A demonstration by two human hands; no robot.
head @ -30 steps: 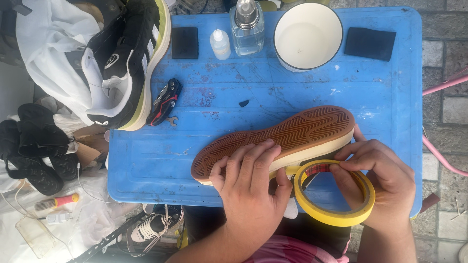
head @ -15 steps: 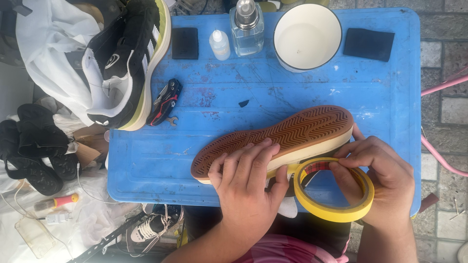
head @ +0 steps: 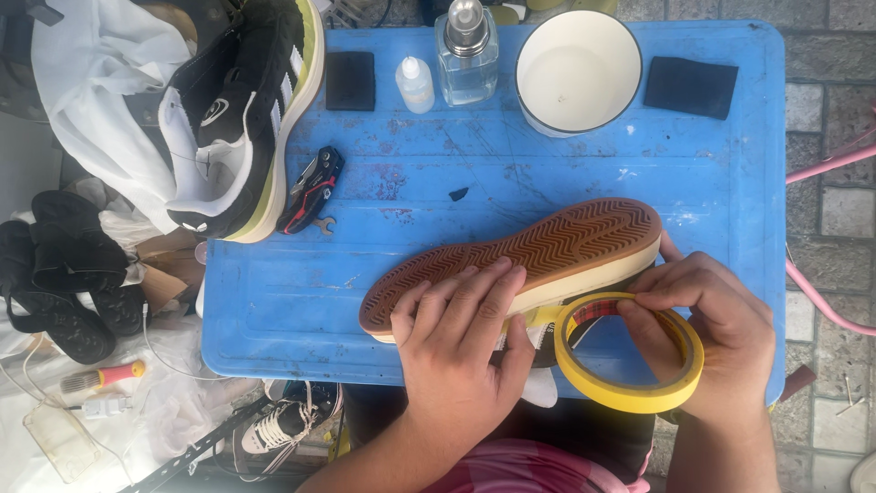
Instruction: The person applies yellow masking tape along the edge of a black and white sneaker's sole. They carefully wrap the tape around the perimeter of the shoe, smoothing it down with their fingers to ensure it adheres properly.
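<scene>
Shoe [head: 538,251], turned sole-up on the blue bench [head: 301,310], lies partly under the left hand [head: 461,351], whose flat, spread fingers press the brown tread down without closing round it. Right hand [head: 707,319], just beside the shoe's far end, is closed on a roll of yellow tape [head: 630,388], thumb and fingers pinching its rim; a short strip runs from the roll to the pale side wall of the sole. Step in hand, as judged: laying tape along the sole edge. The next move would call for a steady shoe and an even pull on the roll. Beyond the hands stand a white bowl [head: 577,68] and a clear bottle [head: 465,55].
</scene>
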